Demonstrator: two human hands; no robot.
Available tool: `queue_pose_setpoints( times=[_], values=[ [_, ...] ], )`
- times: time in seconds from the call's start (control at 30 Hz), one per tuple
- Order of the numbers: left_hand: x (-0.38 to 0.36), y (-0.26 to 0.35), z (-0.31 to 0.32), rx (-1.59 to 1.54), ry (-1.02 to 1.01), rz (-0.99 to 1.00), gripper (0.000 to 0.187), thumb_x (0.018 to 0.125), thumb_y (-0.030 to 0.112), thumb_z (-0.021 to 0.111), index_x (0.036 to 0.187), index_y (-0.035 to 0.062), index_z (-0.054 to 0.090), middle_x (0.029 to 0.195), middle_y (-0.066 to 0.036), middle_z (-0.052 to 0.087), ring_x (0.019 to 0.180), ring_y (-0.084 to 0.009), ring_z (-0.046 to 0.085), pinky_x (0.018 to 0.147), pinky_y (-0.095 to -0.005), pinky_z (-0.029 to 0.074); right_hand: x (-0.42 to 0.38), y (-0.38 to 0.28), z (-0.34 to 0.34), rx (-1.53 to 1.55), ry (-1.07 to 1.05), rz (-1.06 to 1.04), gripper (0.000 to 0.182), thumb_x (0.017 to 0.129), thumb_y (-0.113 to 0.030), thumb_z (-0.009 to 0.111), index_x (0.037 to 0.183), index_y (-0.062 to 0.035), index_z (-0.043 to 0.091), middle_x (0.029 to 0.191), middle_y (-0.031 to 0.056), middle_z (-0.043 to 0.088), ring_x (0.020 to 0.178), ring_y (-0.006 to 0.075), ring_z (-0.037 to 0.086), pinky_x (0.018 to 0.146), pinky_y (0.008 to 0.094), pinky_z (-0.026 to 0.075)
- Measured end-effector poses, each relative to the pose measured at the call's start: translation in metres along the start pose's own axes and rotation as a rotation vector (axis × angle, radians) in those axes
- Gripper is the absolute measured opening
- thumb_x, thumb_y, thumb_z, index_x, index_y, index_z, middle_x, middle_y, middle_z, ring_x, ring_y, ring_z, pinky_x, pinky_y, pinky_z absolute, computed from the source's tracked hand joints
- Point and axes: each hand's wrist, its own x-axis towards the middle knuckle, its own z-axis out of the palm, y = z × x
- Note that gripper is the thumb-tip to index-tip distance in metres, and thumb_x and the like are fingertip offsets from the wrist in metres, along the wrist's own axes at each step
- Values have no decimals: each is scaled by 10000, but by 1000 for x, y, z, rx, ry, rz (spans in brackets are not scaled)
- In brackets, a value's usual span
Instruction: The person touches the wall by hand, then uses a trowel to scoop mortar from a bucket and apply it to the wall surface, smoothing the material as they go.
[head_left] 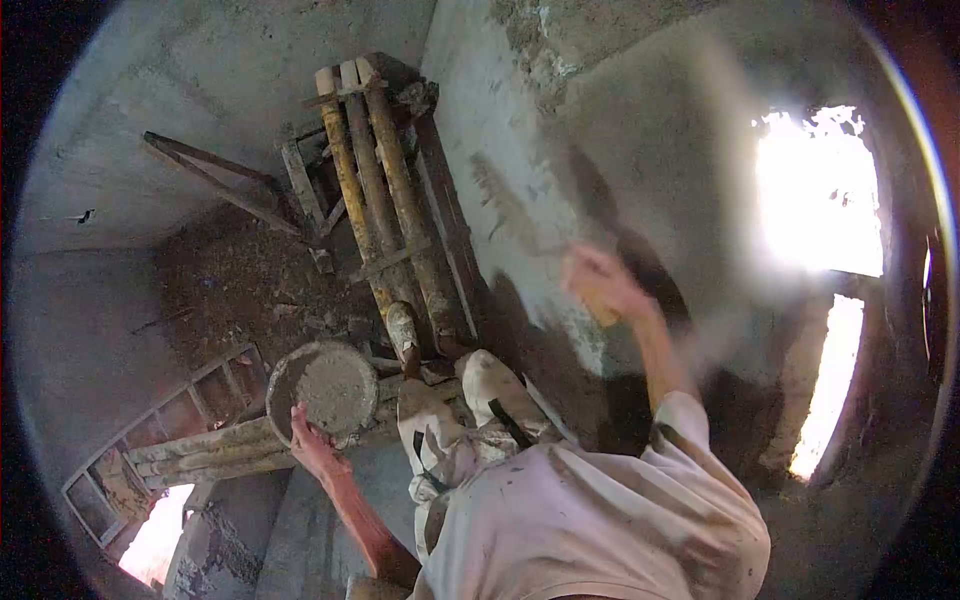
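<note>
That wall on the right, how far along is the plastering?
Done: grey plaster coats much of the wall. In hand: the right hand swings a blurred tool against the wall, while the left hand steadies a round pan with mortar in it. Left: a pale bare strip by the bamboo scaffold, and rough patches at the top.

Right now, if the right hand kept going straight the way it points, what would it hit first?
Most likely the plastered wall. The right hand, blurred and gripping a tool handle, points up toward it, with nothing visible between. How far apart they are is unclear.
</note>
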Motion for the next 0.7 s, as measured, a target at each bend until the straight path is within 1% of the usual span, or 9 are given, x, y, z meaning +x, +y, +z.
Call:
queue_pose_setpoints(
  times=[0.07, 0.1, 0.13, 0.27, 0.37, 0.47, 0.5, 0.6, 0.7],
  values=[
    [20, -9, -22, -2, -37, 13, 335, 936, 353, 568, 1070, 63, 671, 566, 81, 274, 449, -52, 279, 430, -265, 258, 7, 18, -82, 346, 389, -41, 230, 943, -215, 567, 1121, -70, 575, 792, 0, 603, 594, 77, 547, 497, 240, 470],
    [23, -16, -32, -10, -66, 22, 317, 939, 350, 559, 1042, 72, 673, 561, 77, 271, 446, -53, 276, 426, -263, 257, -33, -58, -73, -298, 726, -7, 265, 942, -252, 561, 1151, -90, 578, 834, 3, 614, 636, 69, 554, 520, 232, 486],
    [19, -11, -30, -7, -26, -1, 288, 935, 342, 559, 1003, 86, 672, 553, 77, 274, 444, -53, 271, 425, -264, 251, -64, -95, -80, 155, 672, -314, 298, 924, -231, 594, 1190, -98, 572, 847, -6, 614, 659, 64, 557, 521, 220, 480],
    [28, -7, -17, 53, -84, 21, 239, 924, 313, 556, 957, 108, 674, 558, 80, 296, 458, -50, 282, 430, -265, 251, -145, -194, -13, -605, 1048, -262, 385, 872, -265, 660, 1201, -88, 568, 897, 9, 619, 689, 86, 570, 562, 264, 495],
    [17, -9, -6, 50, -60, -155, 287, 914, 296, 566, 1097, 99, 665, 578, 84, 317, 486, -43, 315, 431, -255, 257, -146, -186, 16, -1107, 501, -125, 385, 850, -265, 640, 1190, -97, 572, 989, 103, 644, 773, 201, 633, 669, 365, 524],
    [2, 1, 12, -45, -177, -125, 401, 936, 256, 521, 1313, 123, 552, 619, 81, 313, 490, -42, 274, 448, -230, 279, -101, -95, 82, -1125, 126, -150, 357, 854, -281, 612, 1165, -116, 549, 1029, 129, 645, 791, 293, 664, 725, 395, 545],
    [6, -5, 16, -47, -245, -177, 398, 943, 251, 518, 1318, 122, 548, 624, 82, 314, 490, -42, 271, 452, -225, 283, -83, -57, 102, -1302, 66, -234, 331, 867, -273, 596, 1162, -134, 540, 1074, 140, 633, 793, 329, 660, 691, 420, 550],
    [-2, -15, 34, -151, -430, -205, 388, 956, 257, 538, 1319, 121, 548, 617, 84, 317, 504, -39, 299, 458, -214, 281, -44, 11, 155, -1446, -37, -265, 289, 793, -167, 629, 1023, -22, 531, 869, 162, 580, 731, 304, 660, 518, 414, 541],
    [-30, -20, 59, -77, -542, -119, 407, 960, 290, 558, 1330, 121, 544, 615, 94, 326, 530, -33, 317, 464, -213, 284, -22, 20, 176, -1628, -38, -257, 303, 765, -133, 640, 1006, 8, 522, 869, 151, 562, 733, 313, 657, 511, 410, 542]
  ],
)
